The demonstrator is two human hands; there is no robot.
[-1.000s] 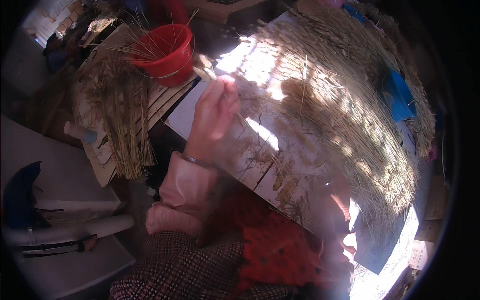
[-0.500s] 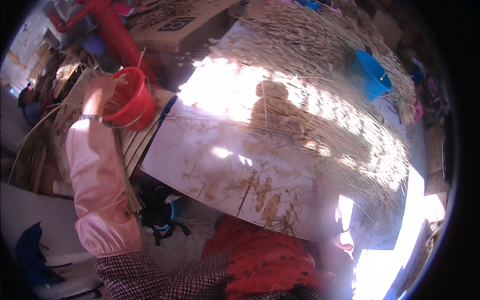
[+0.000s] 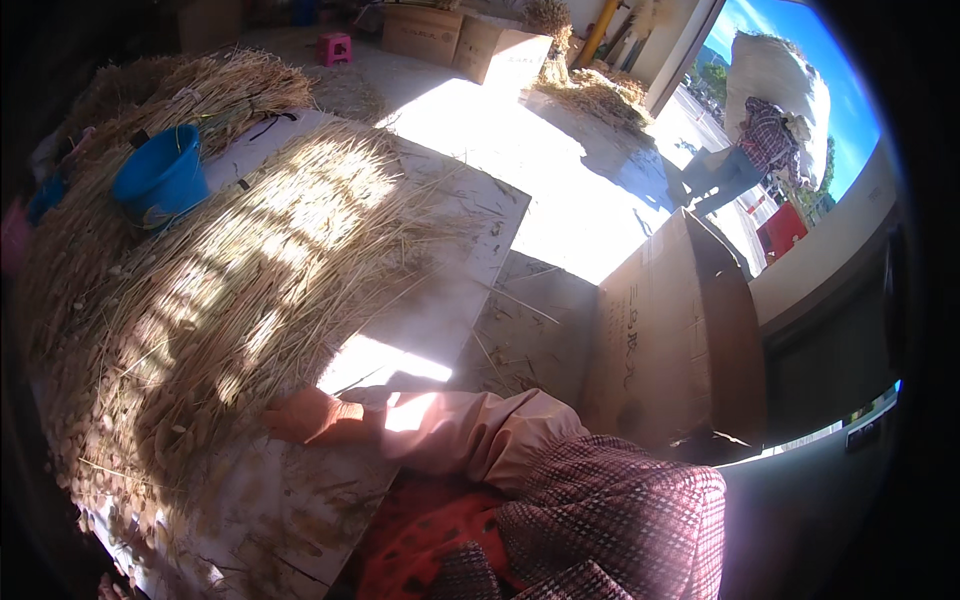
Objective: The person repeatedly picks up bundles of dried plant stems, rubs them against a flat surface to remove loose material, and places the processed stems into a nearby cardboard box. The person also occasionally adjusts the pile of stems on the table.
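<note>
Many dried grass stalks with fluffy seed heads point(image 3: 250, 260) lie in a thick layer across the white table board point(image 3: 470, 215). My right hand point(image 3: 308, 416) rests low at the near edge of this layer, beside the stalks and just above the board. Its fingers are hazy and turned down, so their grip is unclear. A pink sleeve cover point(image 3: 480, 430) runs up that forearm over a checked sleeve. At the bottom left rim, only a sliver of what looks like my left hand point(image 3: 112, 588) shows; its fingers are mostly cut off.
A blue bucket point(image 3: 162, 182) stands among the stalks at the far left. Right of the table rises a large open cardboard box point(image 3: 650, 330). More boxes point(image 3: 490, 50) and a pink stool point(image 3: 335, 48) are at the back. Outside, a person point(image 3: 768, 140) carries a huge white sack point(image 3: 785, 95).
My view has swung far to the right, bringing in the doorway and the large box. The red bucket my left hand was reaching into has left the view.
</note>
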